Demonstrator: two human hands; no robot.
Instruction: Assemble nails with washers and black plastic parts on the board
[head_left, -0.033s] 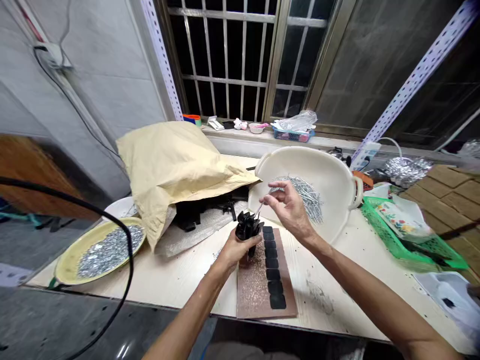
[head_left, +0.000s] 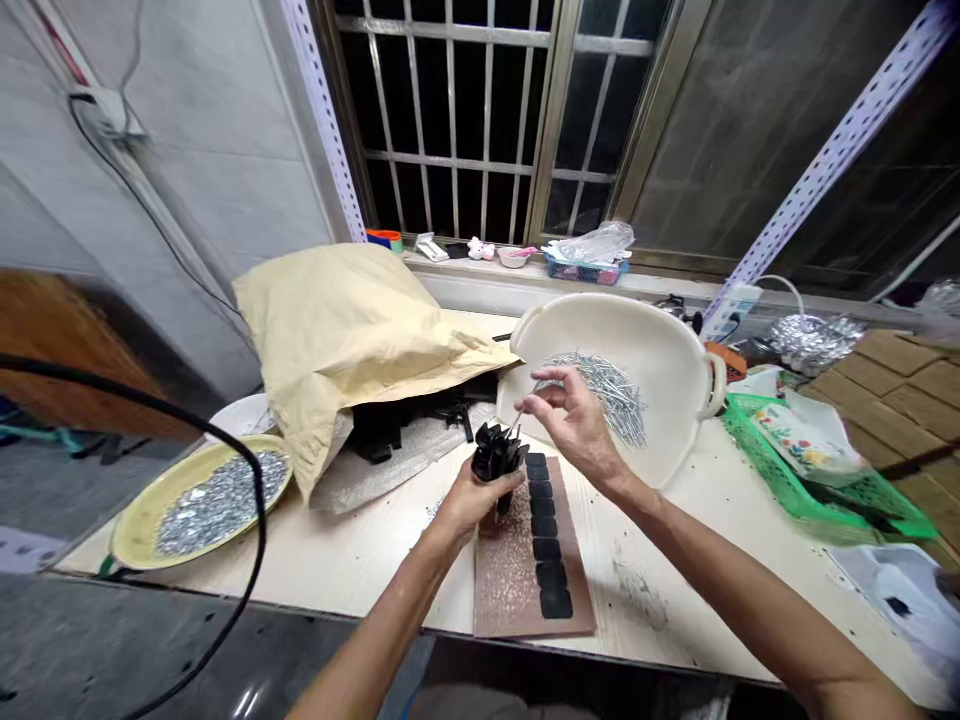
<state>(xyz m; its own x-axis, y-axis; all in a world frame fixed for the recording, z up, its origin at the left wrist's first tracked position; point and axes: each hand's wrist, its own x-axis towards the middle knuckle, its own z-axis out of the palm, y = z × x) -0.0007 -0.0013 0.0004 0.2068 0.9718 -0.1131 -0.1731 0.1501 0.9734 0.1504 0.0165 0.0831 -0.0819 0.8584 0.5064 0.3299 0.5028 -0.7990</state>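
Observation:
My left hand (head_left: 474,497) is wrapped round a bunch of black plastic pieces (head_left: 495,452), held upright above the left part of a brown board (head_left: 502,590). The fingers of my right hand (head_left: 574,420) pinch a thin metal pin (head_left: 516,420), its lower end at the top of the bunch. Whether the pin is inside one of the pieces, I cannot tell. Along the board runs a column of several flat black squares (head_left: 546,526). Just behind my right hand, a white basin (head_left: 675,350) holds a pile of similar metal pins (head_left: 611,390).
A large tan sack (head_left: 345,320) lies at the left, more black parts (head_left: 375,430) at its mouth. Farther left stands a yellow tray (head_left: 131,520) of small metal pieces. A green basket (head_left: 847,500) is on the right. A black cable (head_left: 259,500) hangs at the left.
My right hand has shifted very slightly left and down, bringing the pin a little closer to the black pieces. My left hand has hardly moved.

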